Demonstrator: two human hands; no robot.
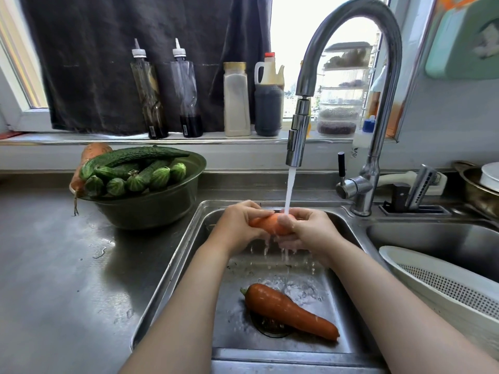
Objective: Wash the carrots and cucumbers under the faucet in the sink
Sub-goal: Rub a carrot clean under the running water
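Water runs from the faucet [298, 136] onto an orange carrot [270, 224] that both hands hold over the sink [186, 255]. My left hand [239, 226] grips its left end and my right hand [310, 230] wraps around its right end, so only the middle shows. A second carrot [289, 310] lies on the sink floor across the drain. On the counter to the left, a green bowl [156, 206] holds several cucumbers [135, 171] and another carrot [91, 155] at its far left side.
Bottles and jars [236, 98] line the windowsill behind. A white colander [442, 287] sits in the right basin. A knife holder [413, 195] and metal pots [478, 184] stand at the right. The steel counter [67, 279] to the left is wet.
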